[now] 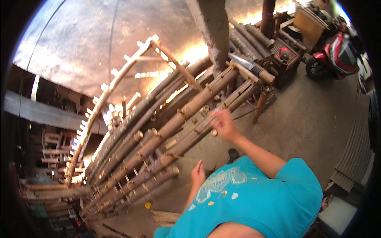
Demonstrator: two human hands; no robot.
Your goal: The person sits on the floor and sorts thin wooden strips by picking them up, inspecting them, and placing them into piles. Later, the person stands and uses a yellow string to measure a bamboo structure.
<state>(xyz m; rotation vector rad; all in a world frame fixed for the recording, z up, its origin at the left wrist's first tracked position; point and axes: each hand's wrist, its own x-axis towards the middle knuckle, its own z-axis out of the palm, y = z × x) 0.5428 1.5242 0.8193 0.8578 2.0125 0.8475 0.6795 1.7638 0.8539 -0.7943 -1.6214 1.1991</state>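
A turquoise printed shirt (258, 194) is filling the lower centre of the frame, nearest the lens. Just above it, the left hand (197, 174) is hanging loosely open, holding nothing, close beside the near ends of the bamboo poles (174, 123). The right hand (223, 123) is reaching out at centre frame, fingers curled against the bamboo frame (206, 121); motion blur is hiding whether it is gripping. The poles are lying stacked diagonally from lower left to upper centre. A red motorbike (337, 51) is standing at upper right on the concrete floor (309, 111).
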